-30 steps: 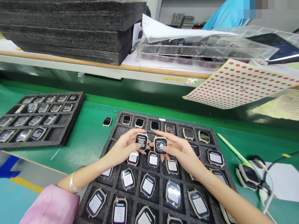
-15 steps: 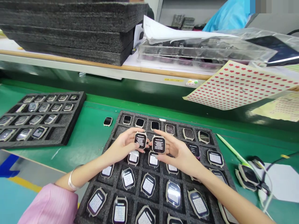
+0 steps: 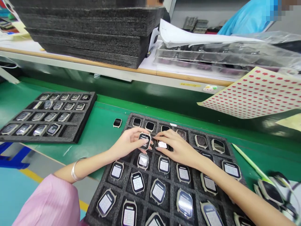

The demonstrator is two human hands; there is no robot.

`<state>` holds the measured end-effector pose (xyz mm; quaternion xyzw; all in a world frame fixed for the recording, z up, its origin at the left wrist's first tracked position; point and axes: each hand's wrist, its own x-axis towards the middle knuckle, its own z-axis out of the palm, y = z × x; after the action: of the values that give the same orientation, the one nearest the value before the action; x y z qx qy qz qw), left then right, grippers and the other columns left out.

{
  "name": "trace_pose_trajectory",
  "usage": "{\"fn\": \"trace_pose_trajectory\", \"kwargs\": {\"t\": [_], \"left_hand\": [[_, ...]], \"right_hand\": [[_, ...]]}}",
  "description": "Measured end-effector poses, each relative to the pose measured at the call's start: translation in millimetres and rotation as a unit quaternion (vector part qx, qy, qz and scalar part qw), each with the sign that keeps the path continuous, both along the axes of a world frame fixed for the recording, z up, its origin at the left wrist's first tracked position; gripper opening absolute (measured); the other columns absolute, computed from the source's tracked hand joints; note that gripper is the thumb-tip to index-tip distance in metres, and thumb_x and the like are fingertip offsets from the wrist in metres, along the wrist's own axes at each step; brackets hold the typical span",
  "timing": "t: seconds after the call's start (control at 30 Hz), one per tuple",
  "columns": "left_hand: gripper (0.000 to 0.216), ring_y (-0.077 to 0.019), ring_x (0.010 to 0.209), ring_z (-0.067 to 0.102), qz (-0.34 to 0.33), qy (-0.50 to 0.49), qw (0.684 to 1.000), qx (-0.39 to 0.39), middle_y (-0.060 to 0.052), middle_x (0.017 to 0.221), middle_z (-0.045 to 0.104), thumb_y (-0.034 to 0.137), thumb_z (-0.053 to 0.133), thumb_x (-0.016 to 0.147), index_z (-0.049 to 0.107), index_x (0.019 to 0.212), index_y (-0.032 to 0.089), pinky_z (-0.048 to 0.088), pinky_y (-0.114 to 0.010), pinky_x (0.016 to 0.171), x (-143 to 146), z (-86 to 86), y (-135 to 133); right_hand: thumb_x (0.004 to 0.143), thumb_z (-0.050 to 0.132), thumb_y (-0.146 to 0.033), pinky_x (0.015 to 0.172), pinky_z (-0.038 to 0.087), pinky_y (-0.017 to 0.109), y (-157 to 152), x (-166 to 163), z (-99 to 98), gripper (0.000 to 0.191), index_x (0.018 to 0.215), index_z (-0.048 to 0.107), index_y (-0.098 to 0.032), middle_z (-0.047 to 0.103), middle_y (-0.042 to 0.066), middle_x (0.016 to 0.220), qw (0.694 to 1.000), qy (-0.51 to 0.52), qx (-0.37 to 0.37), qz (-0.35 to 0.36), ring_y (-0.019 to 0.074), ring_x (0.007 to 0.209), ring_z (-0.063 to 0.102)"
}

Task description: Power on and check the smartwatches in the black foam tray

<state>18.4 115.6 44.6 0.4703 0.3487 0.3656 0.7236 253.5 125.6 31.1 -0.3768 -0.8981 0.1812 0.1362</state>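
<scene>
My left hand [image 3: 128, 141] grips a square smartwatch [image 3: 144, 140] without a strap, its thumb on the lit dark screen, above a black foam tray [image 3: 94, 207]. Close beside it, my right hand [image 3: 180, 146] reaches down over the same tray. Its thumb and fingers are around a second smartwatch [image 3: 162, 144], whose screen looks bright and is partly covered by the fingers. Several more watch bodies lie in the tray's compartments, many with lit white screens, such as the watch [image 3: 158, 191] below. The back row has dark screens.
A loose watch [image 3: 117, 122] lies on the green bench left of the tray. Another filled foam tray [image 3: 78, 125] stands farther left. On the right are a green pen [image 3: 250, 161] and cabled watches [image 3: 271, 191]. Stacked foam [image 3: 94, 40] and clear trays [image 3: 199, 58] occupy the shelf.
My right hand has lowered its watch from beside the left one into a tray compartment. My left hand still holds its watch. The view has turned slightly, shifting the surroundings.
</scene>
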Motion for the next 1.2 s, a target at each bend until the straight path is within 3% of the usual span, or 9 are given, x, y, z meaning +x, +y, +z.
{"fn": "trace_pose_trajectory", "kwargs": {"t": [0.1, 0.33, 0.43, 0.67, 0.77, 0.87, 0.97, 1.1, 1.2], "left_hand": [[0.033, -0.0214, 0.081, 0.069, 0.015, 0.005, 1.0, -0.001, -0.007, 0.085, 0.07, 0.032, 0.072, 0.079, 0.059, 0.104, 0.015, 0.06, -0.032, 0.065, -3, 0.0, 1], [0.034, -0.0218, 0.082, 0.069, 0.021, 0.01, 1.0, 0.007, -0.008, 0.089, 0.07, 0.033, 0.071, 0.08, 0.059, 0.107, 0.015, 0.06, -0.034, 0.068, -7, -2.4, 2], [0.037, -0.0204, 0.082, 0.067, 0.027, 0.018, 0.999, 0.017, -0.008, 0.09, 0.069, 0.03, 0.072, 0.078, 0.058, 0.109, 0.015, 0.058, -0.031, 0.067, -6, -2.9, 3], [0.041, -0.0163, 0.074, 0.063, 0.069, 0.025, 0.996, 0.053, -0.004, 0.082, 0.066, 0.028, 0.072, 0.078, 0.056, 0.113, 0.014, 0.052, -0.025, 0.061, -8, 1.2, 9], [0.04, -0.0156, 0.074, 0.063, 0.076, 0.01, 0.996, 0.044, -0.005, 0.084, 0.066, 0.025, 0.071, 0.079, 0.055, 0.114, 0.014, 0.05, -0.023, 0.06, -6, 0.0, 8], [0.039, -0.0147, 0.073, 0.062, 0.089, -0.018, 0.996, 0.027, -0.005, 0.087, 0.065, 0.023, 0.069, 0.08, 0.054, 0.115, 0.014, 0.048, -0.022, 0.059, 1, -5.9, 2], [0.036, -0.0134, 0.07, 0.06, 0.121, -0.046, 0.992, 0.0, -0.004, 0.084, 0.064, 0.023, 0.067, 0.081, 0.056, 0.113, 0.014, 0.046, -0.022, 0.056, 12, -13.0, -6], [0.032, -0.0118, 0.069, 0.058, 0.159, -0.076, 0.984, -0.027, -0.003, 0.084, 0.063, 0.022, 0.065, 0.082, 0.057, 0.112, 0.016, 0.045, -0.021, 0.057, 25, -14.5, -14], [0.032, -0.0115, 0.071, 0.058, 0.187, -0.095, 0.978, -0.011, -0.002, 0.086, 0.062, 0.021, 0.064, 0.083, 0.056, 0.113, 0.017, 0.045, -0.022, 0.059, 34, -10.7, -19]], "right_hand": [[0.093, 0.055, -0.022, 0.086, 0.047, 0.047, 1, -18, -1.3, 0.025, 0.115, 0.064, -0.017, 0.067, 0.013, 0.108, 1.0, -0.022, 0.004, -0.001, 0.0294, 0.097, 0.057], [0.09, 0.06, -0.019, 0.082, 0.047, 0.049, -2, -56, -18.2, 0.014, 0.1, 0.064, -0.01, 0.064, 0.017, 0.092, 0.993, -0.025, 0.003, -0.114, 0.0331, 0.091, 0.058], [0.087, 0.064, -0.017, 0.072, 0.05, 0.041, -2, -64, -20.0, 0.011, 0.096, 0.062, -0.012, 0.063, 0.013, 0.09, 0.989, 0.005, -0.023, -0.147, 0.029, 0.083, 0.061], [0.085, 0.067, -0.017, 0.074, 0.051, 0.033, 0, -49, -0.9, 0.012, 0.085, 0.056, -0.018, 0.064, 0.007, 0.095, 0.98, 0.143, -0.091, -0.102, 0.0214, 0.088, 0.063], [0.086, 0.066, -0.024, 0.081, 0.054, 0.037, -8, -34, 8.6, 0.014, 0.084, 0.053, -0.019, 0.063, 0.012, 0.115, 0.917, 0.315, -0.24, -0.053, 0.0234, 0.101, 0.064], [0.089, 0.064, -0.03, 0.052, 0.055, 0.027, -19, -24, 12.5, 0.019, 0.097, 0.053, -0.019, 0.069, 0.012, 0.108, 0.826, 0.405, -0.382, -0.09, 0.0179, 0.071, 0.069], [0.087, 0.067, -0.03, 0.036, 0.042, 0.017, -27, -18, 13.7, 0.036, 0.118, 0.054, -0.017, 0.073, 0.01, 0.092, 0.786, 0.424, -0.43, -0.133, 0.0091, 0.045, 0.058], [0.086, 0.068, -0.028, 0.044, 0.049, 0.019, -31, -12, 16.6, 0.046, 0.13, 0.054, -0.02, 0.07, 0.007, 0.09, 0.723, 0.487, -0.477, -0.116, 0.013, 0.059, 0.064], [0.083, 0.072, -0.024, 0.049, 0.051, 0.021, -30, -7, 18.4, 0.036, 0.118, 0.064, -0.021, 0.068, 0.004, 0.081, 0.71, 0.513, -0.471, -0.103, 0.0131, 0.059, 0.064]]}}
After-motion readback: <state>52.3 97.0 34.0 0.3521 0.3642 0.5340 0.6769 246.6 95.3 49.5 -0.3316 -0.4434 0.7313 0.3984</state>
